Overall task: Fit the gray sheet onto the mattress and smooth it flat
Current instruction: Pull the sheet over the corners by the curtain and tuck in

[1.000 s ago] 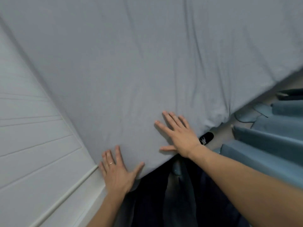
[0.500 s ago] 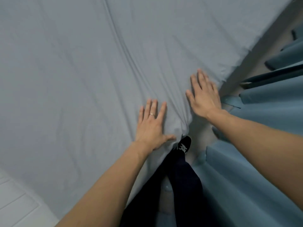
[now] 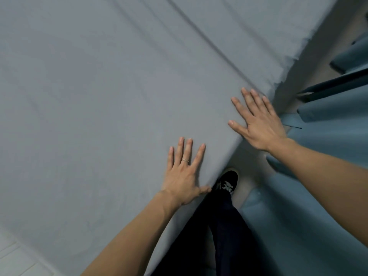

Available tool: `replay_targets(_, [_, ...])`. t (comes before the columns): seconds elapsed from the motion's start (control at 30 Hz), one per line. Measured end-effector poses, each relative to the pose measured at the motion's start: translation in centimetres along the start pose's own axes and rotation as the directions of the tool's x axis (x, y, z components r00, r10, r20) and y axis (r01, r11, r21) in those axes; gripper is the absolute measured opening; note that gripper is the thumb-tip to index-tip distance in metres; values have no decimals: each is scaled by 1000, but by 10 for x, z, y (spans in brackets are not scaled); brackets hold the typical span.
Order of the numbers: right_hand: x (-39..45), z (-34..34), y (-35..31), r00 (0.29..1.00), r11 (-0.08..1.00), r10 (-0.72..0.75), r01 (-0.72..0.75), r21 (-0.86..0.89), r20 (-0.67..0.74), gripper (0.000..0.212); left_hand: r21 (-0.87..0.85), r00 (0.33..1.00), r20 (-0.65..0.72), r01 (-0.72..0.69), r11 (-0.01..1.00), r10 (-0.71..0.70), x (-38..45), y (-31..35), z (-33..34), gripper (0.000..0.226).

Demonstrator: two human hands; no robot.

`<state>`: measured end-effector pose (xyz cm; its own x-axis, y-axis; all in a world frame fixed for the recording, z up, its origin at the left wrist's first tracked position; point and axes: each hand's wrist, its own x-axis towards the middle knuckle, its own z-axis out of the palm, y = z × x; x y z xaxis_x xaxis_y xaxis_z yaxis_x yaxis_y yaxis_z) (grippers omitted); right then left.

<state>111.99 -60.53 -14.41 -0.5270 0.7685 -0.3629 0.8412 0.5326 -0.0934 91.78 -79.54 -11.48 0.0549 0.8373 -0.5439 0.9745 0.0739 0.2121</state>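
The gray sheet (image 3: 111, 92) covers the mattress and fills most of the view, with a few long creases running toward its near edge. My left hand (image 3: 184, 174) lies flat on the sheet close to that edge, fingers straight and spread, a ring on one finger. My right hand (image 3: 258, 120) presses flat on the sheet further along the same edge, fingers spread, its palm at the mattress side. The mattress itself is hidden under the sheet.
Blue curtain folds (image 3: 328, 136) hang close on the right, leaving a narrow strip of floor beside the bed. My dark trouser leg and black shoe (image 3: 226, 183) stand in that gap. White panelling (image 3: 12, 259) shows at the lower left corner.
Both hands have slid along the mattress edge, staying flat on the sheet. The bunched folds between them have flattened, and the view has turned away from the white wall.
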Motion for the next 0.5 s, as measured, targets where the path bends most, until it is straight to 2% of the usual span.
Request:
replay_targets(0.13, [-2,-2,2,999,998,-25,28,52,-47,71,29,1000,21,15,999,-16,0,5,-4,123])
replay_targets(0.2, [-1,-6,0,990,994,-15,30,106,-139,66,39,1000,-11,11,999,-11,-1,7,-7,122])
replay_targets(0.33, [20,-25,12,941,993,46,-6,120,-334,47,1,991,-105,-88,996,88,7,13,-5,98])
replay_targets(0.4, [41,-36,25,938,992,66,-25,125,-340,44,56,984,-83,-150,987,155,11,17,-2,89])
replay_targets(0.5, [75,-50,45,965,987,88,-49,156,-248,49,106,982,-72,-168,980,176,12,26,-3,86])
